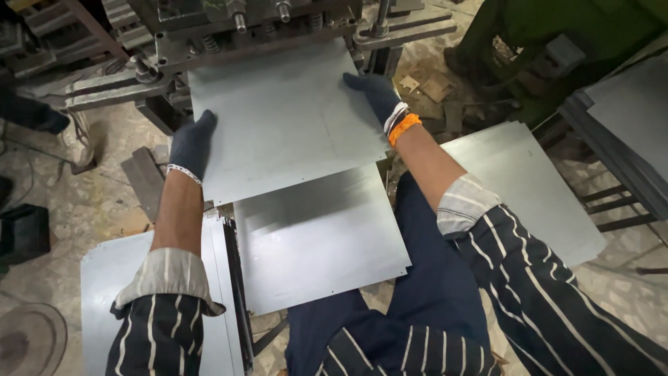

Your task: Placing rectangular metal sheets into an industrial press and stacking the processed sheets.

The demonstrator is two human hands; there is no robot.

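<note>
A grey metal sheet (285, 118) lies flat with its far edge under the tooling of a press machine (264, 24). My left hand (191, 143), in a dark glove, grips the sheet's left edge. My right hand (376, 94), also gloved, with orange and white bands at the wrist, grips its right edge. A second metal sheet (320, 240) lies below the first one, over my lap.
A stack of sheets (118, 278) rests at the lower left. Another sheet (529, 188) lies on the floor at right. Dark sheets (626, 118) are stacked on a rack at far right. Cardboard scraps (428, 85) litter the floor; a green machine (543, 35) stands behind.
</note>
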